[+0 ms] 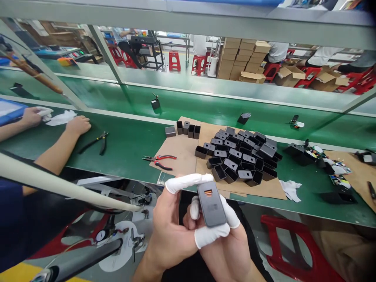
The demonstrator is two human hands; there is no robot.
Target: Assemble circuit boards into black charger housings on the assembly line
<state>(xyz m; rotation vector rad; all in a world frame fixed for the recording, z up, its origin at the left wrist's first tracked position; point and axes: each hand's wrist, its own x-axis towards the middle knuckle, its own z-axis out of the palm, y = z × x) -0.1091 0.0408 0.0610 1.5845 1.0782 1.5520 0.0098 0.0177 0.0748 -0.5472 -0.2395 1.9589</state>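
Green workbench (132,145) supports cardboard (182,149) crowded with black cases (235,153), red-handled pliers (166,157) to their left. At its near edge, left hand (166,231) and right hand (226,250), wearing white finger covers (183,182), together grip 1 slotted housing (212,209).

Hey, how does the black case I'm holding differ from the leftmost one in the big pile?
The held case is in the left hand and right hand; the leftmost pile case rests on cardboard. The held case shows a closed face with a slot; the leftmost pile case shows an open end. Both are dark and box-shaped.
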